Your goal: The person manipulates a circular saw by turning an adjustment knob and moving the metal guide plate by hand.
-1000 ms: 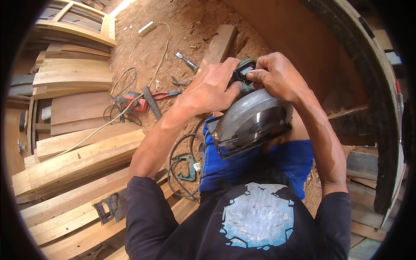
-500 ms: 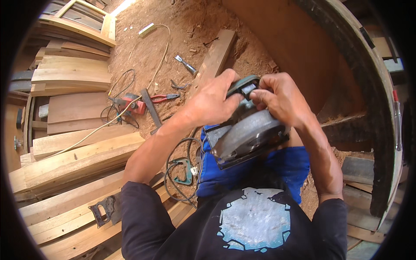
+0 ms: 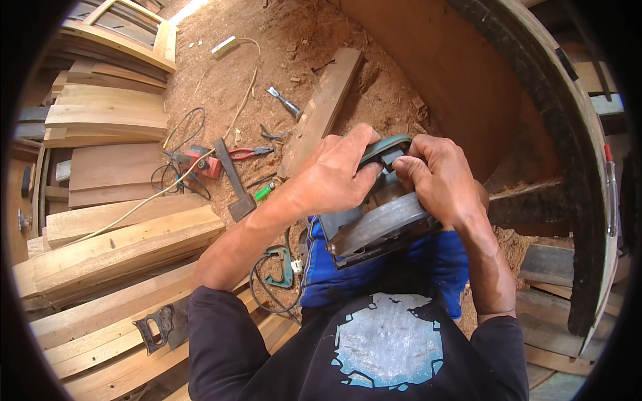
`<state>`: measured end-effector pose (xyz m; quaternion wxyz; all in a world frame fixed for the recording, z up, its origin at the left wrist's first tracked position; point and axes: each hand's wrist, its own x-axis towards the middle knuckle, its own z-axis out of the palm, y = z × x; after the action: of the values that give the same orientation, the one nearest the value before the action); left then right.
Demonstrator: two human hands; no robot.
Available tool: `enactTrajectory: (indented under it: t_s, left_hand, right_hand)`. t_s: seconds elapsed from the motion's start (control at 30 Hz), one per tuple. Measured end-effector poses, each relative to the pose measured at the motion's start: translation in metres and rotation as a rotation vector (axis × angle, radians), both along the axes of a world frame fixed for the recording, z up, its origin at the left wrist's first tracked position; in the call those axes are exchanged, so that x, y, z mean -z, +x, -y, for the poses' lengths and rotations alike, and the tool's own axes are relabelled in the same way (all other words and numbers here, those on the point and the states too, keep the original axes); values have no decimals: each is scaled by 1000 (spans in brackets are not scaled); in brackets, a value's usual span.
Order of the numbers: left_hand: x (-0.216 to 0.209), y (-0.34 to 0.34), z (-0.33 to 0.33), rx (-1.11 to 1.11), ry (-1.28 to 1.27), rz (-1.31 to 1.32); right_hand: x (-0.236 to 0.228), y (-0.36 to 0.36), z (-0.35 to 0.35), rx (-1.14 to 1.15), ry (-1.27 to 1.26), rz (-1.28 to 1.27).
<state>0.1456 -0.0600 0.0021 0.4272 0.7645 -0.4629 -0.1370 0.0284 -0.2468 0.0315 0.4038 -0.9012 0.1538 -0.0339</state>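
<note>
A circular saw [image 3: 384, 224] with a grey blade guard and a green handle [image 3: 391, 142] is held above my blue-trousered lap. The fingers of my left hand [image 3: 344, 164] close on the left side of that handle. With thumb and fingers, my right hand [image 3: 438, 174] grips its right side, the thumb pressing by a small dark block [image 3: 393, 157] in the handle. The right fingertips are partly hidden. A loose green handle-shaped cover [image 3: 283, 266] lies to the left of my lap, beside a dark cable [image 3: 261, 291] and a white plug [image 3: 296, 266].
To the left lie a hammer [image 3: 234, 180], red pliers [image 3: 251, 153], a red power tool [image 3: 200, 162] and a green-handled tool [image 3: 265, 190]. A chisel [image 3: 284, 103] rests near a plank [image 3: 324, 107]. Stacked boards [image 3: 120, 250] carry a handsaw [image 3: 160, 327]. A large curved brown panel [image 3: 461, 80] stands right.
Both hands and the circular saw have shifted slightly down and tilted a little. The green-handled tool on the floor has come into sight beside my left forearm.
</note>
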Motion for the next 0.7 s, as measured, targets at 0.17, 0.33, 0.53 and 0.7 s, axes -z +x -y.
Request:
enactTrajectory:
  t_s: [0.17, 0.33, 0.53, 0.7]
  left_hand:
    - [-8, 2, 1, 6, 85, 20]
    - [-7, -3, -2, 49, 45, 25]
    - [-4, -11, -17, 81, -70, 70]
    - [-13, -22, -25, 48, 5, -27]
  right_hand:
    - [6, 2, 6, 0, 28, 26]
    - [2, -6, -2, 34, 23, 9]
    - [-3, -21, -24, 5, -37, 108]
    - [-1, -28, -32, -25, -61, 117]
